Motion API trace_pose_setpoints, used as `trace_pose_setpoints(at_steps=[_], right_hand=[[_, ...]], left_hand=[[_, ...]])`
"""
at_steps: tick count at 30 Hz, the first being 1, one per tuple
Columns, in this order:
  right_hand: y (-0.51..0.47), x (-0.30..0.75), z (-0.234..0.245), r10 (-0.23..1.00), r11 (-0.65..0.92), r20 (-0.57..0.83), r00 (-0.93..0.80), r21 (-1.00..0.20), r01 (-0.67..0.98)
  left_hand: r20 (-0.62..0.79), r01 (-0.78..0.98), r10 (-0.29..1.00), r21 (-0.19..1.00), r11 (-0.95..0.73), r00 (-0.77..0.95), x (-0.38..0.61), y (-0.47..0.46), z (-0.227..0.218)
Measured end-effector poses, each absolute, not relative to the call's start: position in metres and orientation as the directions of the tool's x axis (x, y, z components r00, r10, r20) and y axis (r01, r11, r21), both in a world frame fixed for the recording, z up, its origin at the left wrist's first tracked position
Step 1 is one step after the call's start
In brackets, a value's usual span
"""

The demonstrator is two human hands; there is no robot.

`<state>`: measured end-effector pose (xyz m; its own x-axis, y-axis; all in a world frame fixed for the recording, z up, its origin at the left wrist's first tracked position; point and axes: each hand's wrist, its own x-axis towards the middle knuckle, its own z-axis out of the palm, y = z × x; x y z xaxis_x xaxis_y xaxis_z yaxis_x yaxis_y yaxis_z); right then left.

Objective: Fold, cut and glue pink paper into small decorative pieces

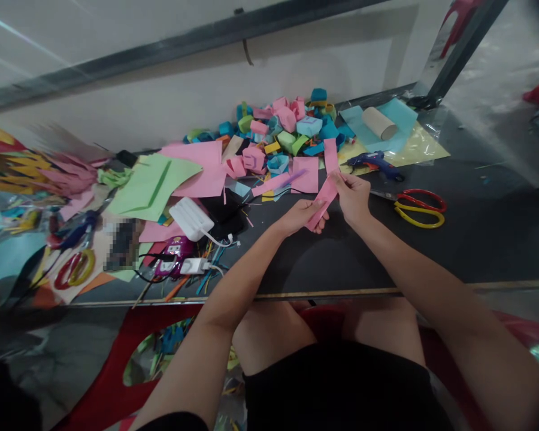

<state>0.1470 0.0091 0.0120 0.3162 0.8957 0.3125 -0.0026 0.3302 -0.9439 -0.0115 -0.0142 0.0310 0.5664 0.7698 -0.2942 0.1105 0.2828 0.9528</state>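
A pink paper strip (327, 193) is held between both of my hands above the dark table. My left hand (302, 216) is closed on its lower end, with the thumb on top and fingers beneath. Higher up, my right hand (351, 190) pinches the strip near a bend, and its upper part stretches away toward the pile. To the right of my right hand lie scissors (420, 208) with one red and one yellow handle. A blue glue gun (377, 164) rests just beyond them. Behind the strip is a flat pink paper square (305, 173).
Folded paper pieces (287, 120) in pink, blue and green are heaped against the wall. A cardboard tube (379, 124) lies on blue paper. Green sheets (148, 185), a white power bank (191, 218), a purple power strip (175, 254) and second scissors (75, 268) cover the left side.
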Motion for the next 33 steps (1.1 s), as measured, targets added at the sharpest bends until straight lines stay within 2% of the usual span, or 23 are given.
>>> trace_pose_setpoints(at_steps=[3, 6, 7, 10, 16, 22, 25, 33], right_hand=[[0.011, 0.149, 0.011, 0.896, 0.342, 0.336, 0.291, -0.939, 0.031], [0.01, 0.148, 0.009, 0.902, 0.373, 0.38, 0.204, -0.925, 0.072], [0.009, 0.147, 0.009, 0.908, 0.379, 0.385, 0.167, -0.923, 0.07], [0.006, 0.144, 0.01, 0.92, 0.378, 0.38, 0.099, -0.925, 0.044], [0.002, 0.142, 0.014, 0.927, 0.36, 0.362, 0.1, -0.932, 0.046], [0.0, 0.136, 0.014, 0.949, 0.307, 0.303, 0.083, -0.951, -0.04], [0.001, 0.135, 0.013, 0.963, 0.269, 0.267, 0.038, -0.959, -0.09], [-0.001, 0.133, 0.008, 0.961, 0.274, 0.271, 0.054, -0.959, -0.077]], left_hand=[[-0.251, 0.002, 0.776, 0.952, 0.306, 0.579, -0.013, -0.011, 0.022], [-0.092, -0.142, 0.909, 0.976, 0.163, 0.406, -0.014, -0.004, 0.012], [-0.039, -0.144, 0.943, 0.985, 0.091, 0.33, -0.015, -0.001, 0.009], [0.043, -0.086, 0.967, 0.996, -0.022, 0.25, -0.015, 0.004, 0.004], [0.076, -0.182, 0.984, 0.982, -0.047, 0.16, -0.013, 0.004, 0.007], [-0.026, -0.26, 0.988, 0.963, 0.066, 0.155, -0.013, 0.002, 0.009], [-0.02, -0.289, 0.99, 0.956, 0.061, 0.142, -0.012, 0.001, 0.01], [0.094, -0.098, 0.994, 0.991, -0.089, 0.057, -0.014, -0.002, 0.015]])
